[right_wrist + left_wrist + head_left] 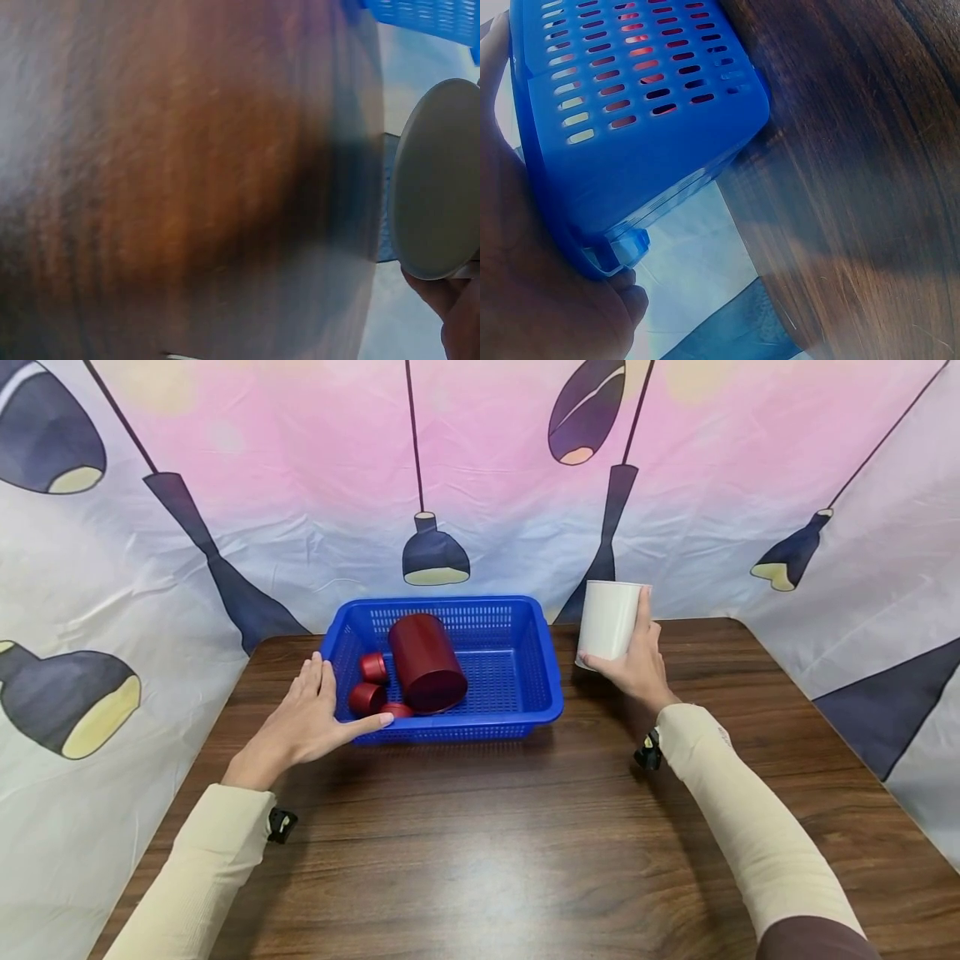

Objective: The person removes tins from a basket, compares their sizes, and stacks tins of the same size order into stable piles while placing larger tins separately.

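Observation:
A white cylindrical canister [611,620] is held in my right hand [637,664], with fingers along its right side and the thumb near its base. Its round underside [439,180] faces the right wrist camera, raised off the table. My left hand [303,722] rests on the left front corner of a blue plastic basket [551,693], fingers straight along the left rim and thumb stretched over the front rim. Inside the basket, a large dark red canister [426,660] lies tilted, beside small red cups [372,667]. The basket's slotted side [652,142] fills much of the left wrist view.
The basket stands toward the back of a dark wooden table [465,827]. A fabric backdrop [315,468] printed with lamps hangs behind and beside the table. The canister is to the right of the basket, near the table's back edge.

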The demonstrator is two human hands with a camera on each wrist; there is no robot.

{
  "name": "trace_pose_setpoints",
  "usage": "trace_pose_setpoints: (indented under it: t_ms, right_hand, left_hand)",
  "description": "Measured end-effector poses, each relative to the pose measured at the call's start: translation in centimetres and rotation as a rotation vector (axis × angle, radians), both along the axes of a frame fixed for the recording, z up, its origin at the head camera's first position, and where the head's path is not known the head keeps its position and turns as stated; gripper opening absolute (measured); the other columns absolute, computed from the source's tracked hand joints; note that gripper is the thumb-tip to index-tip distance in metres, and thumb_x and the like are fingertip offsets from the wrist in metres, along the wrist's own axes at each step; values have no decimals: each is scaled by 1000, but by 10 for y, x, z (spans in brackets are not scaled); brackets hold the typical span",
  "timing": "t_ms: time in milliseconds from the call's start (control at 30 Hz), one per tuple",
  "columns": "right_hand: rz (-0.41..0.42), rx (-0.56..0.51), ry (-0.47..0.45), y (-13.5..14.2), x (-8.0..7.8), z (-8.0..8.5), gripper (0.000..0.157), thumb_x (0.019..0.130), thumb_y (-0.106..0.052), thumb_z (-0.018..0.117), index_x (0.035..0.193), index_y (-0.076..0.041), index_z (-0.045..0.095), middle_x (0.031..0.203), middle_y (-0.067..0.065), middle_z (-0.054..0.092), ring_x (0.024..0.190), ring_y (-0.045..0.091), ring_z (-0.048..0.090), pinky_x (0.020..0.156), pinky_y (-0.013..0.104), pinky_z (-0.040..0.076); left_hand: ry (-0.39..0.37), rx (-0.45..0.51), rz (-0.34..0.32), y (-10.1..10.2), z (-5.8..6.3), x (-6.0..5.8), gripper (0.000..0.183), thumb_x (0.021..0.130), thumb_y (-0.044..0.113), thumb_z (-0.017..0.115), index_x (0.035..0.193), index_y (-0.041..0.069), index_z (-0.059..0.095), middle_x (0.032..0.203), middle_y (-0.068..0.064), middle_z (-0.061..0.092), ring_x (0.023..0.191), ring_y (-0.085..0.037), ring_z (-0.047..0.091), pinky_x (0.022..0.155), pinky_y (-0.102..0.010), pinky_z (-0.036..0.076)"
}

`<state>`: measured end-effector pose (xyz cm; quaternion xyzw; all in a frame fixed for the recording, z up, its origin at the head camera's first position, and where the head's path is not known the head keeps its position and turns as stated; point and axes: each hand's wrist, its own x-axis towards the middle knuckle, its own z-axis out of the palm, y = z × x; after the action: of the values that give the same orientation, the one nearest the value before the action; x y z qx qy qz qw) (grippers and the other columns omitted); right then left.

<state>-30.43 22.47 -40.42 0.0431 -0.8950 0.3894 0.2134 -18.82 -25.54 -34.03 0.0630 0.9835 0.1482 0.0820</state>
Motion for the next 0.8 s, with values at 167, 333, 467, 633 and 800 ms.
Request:
trace_pose_setpoints:
  t_ms: [167, 333, 467, 633, 800]
  right_hand:
    - [6, 44, 14, 2, -1, -9, 136, 71, -46, 89, 161, -38, -13, 148, 32, 30, 113, 47, 51, 78, 65, 49]
    - [4, 56, 38, 2, -1, -17, 136, 70, -49, 89, 161, -39, -11, 150, 30, 27, 116, 47, 51, 78, 66, 49]
    - [-4, 57, 48, 2, -1, -21, 137, 68, -49, 90, 162, -39, -10, 151, 30, 27, 115, 48, 51, 78, 67, 49]
    - [-18, 57, 53, 2, -1, -26, 136, 68, -51, 90, 162, -39, -9, 150, 29, 28, 109, 49, 54, 79, 68, 49]
    - [-12, 55, 80, 1, -2, -30, 136, 69, -47, 91, 163, -34, -7, 149, 30, 28, 108, 51, 54, 82, 67, 49]
  left_hand:
    - [3, -7, 0, 1, 0, 0, 133, 82, 87, 47, 155, -10, -9, 162, -26, -22, 149, -46, -19, 117, -68, 5]
    - [0, 1, 1, 1, 1, 0, 133, 82, 86, 48, 155, -9, -10, 162, -26, -22, 149, -46, -19, 117, -68, 5]
    - [2, 9, -3, 0, 1, 0, 133, 83, 85, 49, 155, -9, -10, 162, -27, -22, 149, -48, -18, 117, -69, 4]
    - [4, 10, -10, 0, 0, -1, 132, 83, 84, 50, 155, -10, -9, 162, -28, -21, 148, -49, -18, 117, -68, 2]
    - [3, 5, -15, 0, 0, -1, 132, 84, 84, 50, 155, -11, -9, 162, -28, -22, 148, -49, -19, 118, -67, 1]
